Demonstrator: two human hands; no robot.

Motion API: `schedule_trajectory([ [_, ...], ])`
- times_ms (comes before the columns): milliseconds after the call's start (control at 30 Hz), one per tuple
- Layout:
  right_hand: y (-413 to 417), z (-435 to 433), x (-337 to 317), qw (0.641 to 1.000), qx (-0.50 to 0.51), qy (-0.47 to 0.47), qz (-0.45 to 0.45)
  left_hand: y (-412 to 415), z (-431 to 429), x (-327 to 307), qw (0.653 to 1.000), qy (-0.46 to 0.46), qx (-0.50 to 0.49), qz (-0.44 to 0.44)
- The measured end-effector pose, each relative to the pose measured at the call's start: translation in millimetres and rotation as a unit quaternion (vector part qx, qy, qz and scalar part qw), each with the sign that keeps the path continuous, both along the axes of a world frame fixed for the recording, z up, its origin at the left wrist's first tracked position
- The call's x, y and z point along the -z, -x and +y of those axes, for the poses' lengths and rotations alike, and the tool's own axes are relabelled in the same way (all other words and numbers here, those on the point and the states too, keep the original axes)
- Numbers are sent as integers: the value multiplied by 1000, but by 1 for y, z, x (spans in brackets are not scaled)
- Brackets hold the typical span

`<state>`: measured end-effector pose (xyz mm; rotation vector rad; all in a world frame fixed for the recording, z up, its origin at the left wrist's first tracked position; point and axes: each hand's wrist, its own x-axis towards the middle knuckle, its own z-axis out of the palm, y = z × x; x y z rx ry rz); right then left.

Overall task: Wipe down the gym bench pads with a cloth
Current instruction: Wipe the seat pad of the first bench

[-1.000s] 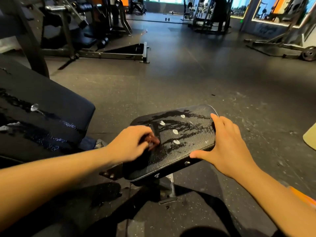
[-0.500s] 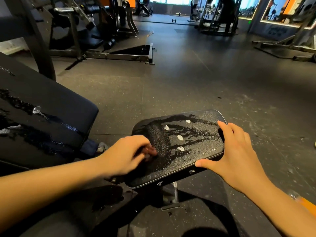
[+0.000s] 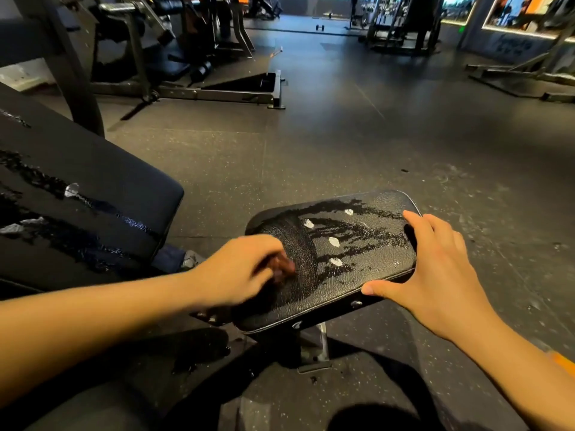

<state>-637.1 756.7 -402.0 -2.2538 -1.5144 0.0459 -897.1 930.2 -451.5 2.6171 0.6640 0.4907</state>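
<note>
A small black seat pad (image 3: 367,284) stands in front of me, wet with dark streaks and a few white foam spots. My left hand (image 3: 239,269) is curled round a small dark brown cloth (image 3: 284,267) and presses it on the pad's left part, beside a curved wiped band. The cloth is mostly hidden under the fingers and blurred. My right hand (image 3: 435,269) lies flat on the pad's right end, fingers straight on top and thumb against the near side edge. The long black back pad (image 3: 102,194) rises at the left, also streaked with liquid and foam.
The pad sits on a metal post (image 3: 314,346) over a speckled rubber floor (image 3: 357,144). A dark upright (image 3: 68,70) and gym machines (image 3: 186,57) stand behind the back pad. More frames line the far right. Something orange (image 3: 563,362) shows by my right forearm.
My left hand has slid the cloth back toward the pad's near left, leaving a curved wiped band. The right hand has stayed on the pad's right end. The view has shifted slightly.
</note>
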Motion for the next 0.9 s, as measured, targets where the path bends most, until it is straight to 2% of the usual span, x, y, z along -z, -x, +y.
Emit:
schedule_trajectory([
  [100,1,0,0,1000,0,2,5,-34,68,6,981,27,-193,-7],
  [167,1,-1,-1,1000,2,-1,9,-55,83,4,968,36,-245,-34],
  [233,0,0,0,1000,-1,-5,10,-65,54,-5,981,70,-171,-65],
  [300,-1,0,0,1000,-1,-6,10,-58,-1,-21,992,101,-23,-71],
  [367,-1,0,1,1000,-1,-4,8,-36,-36,-20,994,64,81,-37],
  [400,-1,0,1,1000,-1,-5,8,-27,-36,-15,995,37,89,-31],
  [467,-1,0,1,1000,0,-8,10,-20,-8,-4,999,3,16,-42],
  [567,0,0,1,1000,-1,-4,11,-42,62,1,983,-1,-184,-14],
  [633,0,0,0,1000,1,-1,13,-69,82,-4,973,17,-228,-14],
  [700,1,0,-1,1000,-1,-3,15,-94,59,-14,981,33,-182,-63],
  [767,0,0,-2,1000,0,1,9,-94,12,-30,992,66,-61,-87],
  [833,0,-1,-2,1000,-5,12,2,-63,-27,-34,993,82,60,-58],
  [900,-2,0,-2,1000,-12,16,0,-28,-37,-24,993,69,98,-18],
])
